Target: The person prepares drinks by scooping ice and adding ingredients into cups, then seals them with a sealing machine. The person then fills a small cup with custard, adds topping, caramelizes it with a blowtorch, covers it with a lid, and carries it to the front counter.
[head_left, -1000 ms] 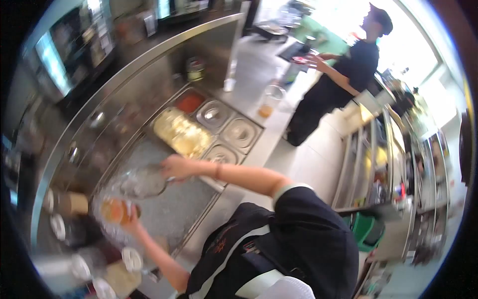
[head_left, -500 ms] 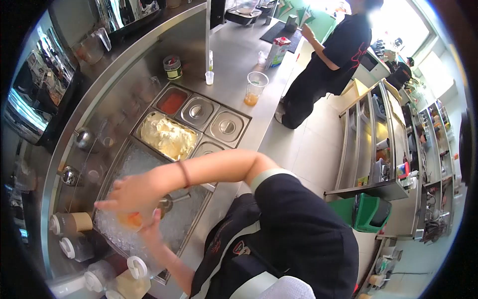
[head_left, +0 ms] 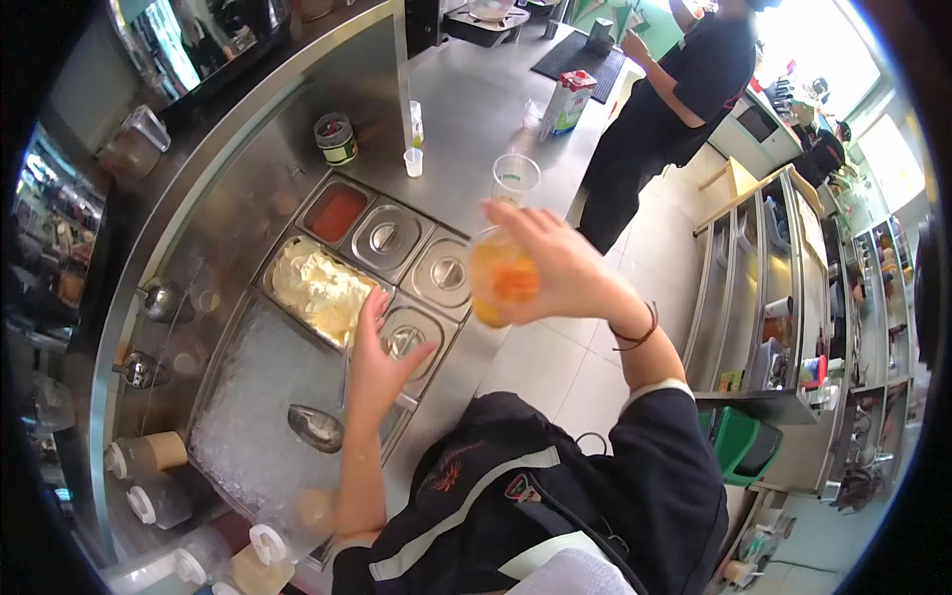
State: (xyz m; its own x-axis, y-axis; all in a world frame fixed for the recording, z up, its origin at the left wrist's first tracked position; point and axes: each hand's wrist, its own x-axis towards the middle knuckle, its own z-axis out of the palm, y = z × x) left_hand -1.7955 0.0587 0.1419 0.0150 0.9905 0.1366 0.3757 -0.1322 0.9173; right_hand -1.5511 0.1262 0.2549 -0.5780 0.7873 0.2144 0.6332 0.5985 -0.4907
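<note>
My right hand (head_left: 560, 273) is wrapped round a clear cup (head_left: 488, 288) with orange and yellow contents, above the counter's front edge. A second clear cup (head_left: 517, 177) stands on the counter just behind it. My left hand (head_left: 382, 362) has its fingers apart with nothing in them, over the lidded metal pans and beside the tub of pale cream (head_left: 319, 288). A metal scoop (head_left: 316, 426) lies on the crushed ice (head_left: 263, 397), left of my left forearm. Behind the cream is a pan of red contents (head_left: 337, 211).
A labelled jar (head_left: 336, 139), a small white cup (head_left: 413, 162) and a carton (head_left: 567, 103) stand on the steel counter (head_left: 456, 109). White-capped bottles (head_left: 159, 498) line the lower left. A co-worker (head_left: 674, 109) stands beyond the counter; a green bin (head_left: 739, 444) is at right.
The cup has moved from over the ice to the right, now in my right hand. My left hand has let go of it and opened near the pans. The scoop lies uncovered on the ice.
</note>
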